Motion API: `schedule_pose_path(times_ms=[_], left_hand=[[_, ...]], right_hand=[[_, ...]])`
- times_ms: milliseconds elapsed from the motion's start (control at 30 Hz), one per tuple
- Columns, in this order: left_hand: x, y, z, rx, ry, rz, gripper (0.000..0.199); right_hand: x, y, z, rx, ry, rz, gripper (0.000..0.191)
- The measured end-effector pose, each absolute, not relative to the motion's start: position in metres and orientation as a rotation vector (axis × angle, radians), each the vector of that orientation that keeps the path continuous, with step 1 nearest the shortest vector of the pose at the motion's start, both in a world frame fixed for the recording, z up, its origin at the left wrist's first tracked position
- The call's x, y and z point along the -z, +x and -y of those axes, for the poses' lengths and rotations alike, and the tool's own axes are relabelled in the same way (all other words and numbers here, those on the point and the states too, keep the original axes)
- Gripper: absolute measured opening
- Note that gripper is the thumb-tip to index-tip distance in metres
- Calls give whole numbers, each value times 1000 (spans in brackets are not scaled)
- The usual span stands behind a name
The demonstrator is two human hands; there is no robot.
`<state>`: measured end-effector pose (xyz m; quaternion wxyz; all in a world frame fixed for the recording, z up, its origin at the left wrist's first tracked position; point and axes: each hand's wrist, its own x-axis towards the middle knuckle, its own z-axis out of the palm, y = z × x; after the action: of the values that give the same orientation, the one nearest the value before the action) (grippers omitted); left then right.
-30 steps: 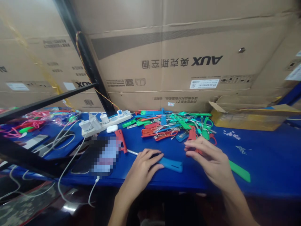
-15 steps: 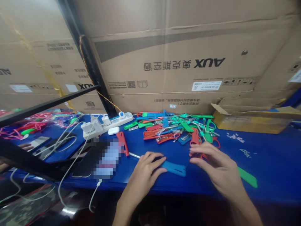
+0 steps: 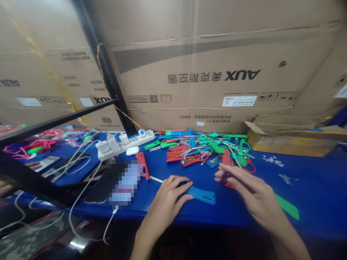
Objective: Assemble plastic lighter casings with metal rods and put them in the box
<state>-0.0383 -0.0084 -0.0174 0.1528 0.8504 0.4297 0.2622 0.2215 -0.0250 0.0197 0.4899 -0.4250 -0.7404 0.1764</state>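
My left hand [image 3: 175, 193] is closed round the near end of a blue plastic piece [image 3: 204, 195] lying on the blue table. Beside its knuckles lies a red piece [image 3: 142, 165] with a metal rod. My right hand [image 3: 248, 184] is raised over the table with thumb and fingers pinched on a small dark object [image 3: 225, 177], too blurred to name. Behind those fingertips is a red piece [image 3: 226, 157]. Under my right wrist a green piece [image 3: 288, 207] shows in part. A pile of red, green and blue pieces [image 3: 195, 148] lies beyond both hands.
A power strip [image 3: 141, 139] with plugs, a white case [image 3: 132, 151] and a phone [image 3: 124, 184] with cables are at the left, near a black frame [image 3: 108, 79]. An open carton [image 3: 292, 142] stands at the back right. Another person's hand [image 3: 5, 187] shows at the far left.
My right hand's fingertips have shifted slightly left and drawn closer together round the dark object. My left hand keeps its hold on the blue piece. The view has moved slightly.
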Motion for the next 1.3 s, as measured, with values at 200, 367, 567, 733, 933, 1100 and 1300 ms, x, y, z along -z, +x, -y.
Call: schedule_pose_path(times_ms=[200, 367, 567, 733, 933, 1100, 1300], left_hand=[[17, -38, 9, -783, 2415, -1224, 37], [15, -37, 10, -765, 2397, -1235, 37], [15, -38, 10, -745, 2397, -1225, 37], [19, -40, 11, -753, 2368, -1235, 45], [22, -40, 11, -792, 2336, -1314, 40], [21, -39, 10, -775, 2397, -1303, 33], [21, -38, 9, -767, 2407, -1332, 32]], right_hand=[[-10, 213, 21, -368, -1013, 1667, 12], [3, 206, 20, -279, -1125, 1486, 20], [-1, 212, 20, -133, -1198, 1453, 20], [8, 208, 25, -104, -1035, 1272, 14], [22, 202, 24, 29, -938, 1194, 21], [12, 203, 37, 178, -974, 1181, 28], [16, 210, 25, 64, -1152, 1462, 9]])
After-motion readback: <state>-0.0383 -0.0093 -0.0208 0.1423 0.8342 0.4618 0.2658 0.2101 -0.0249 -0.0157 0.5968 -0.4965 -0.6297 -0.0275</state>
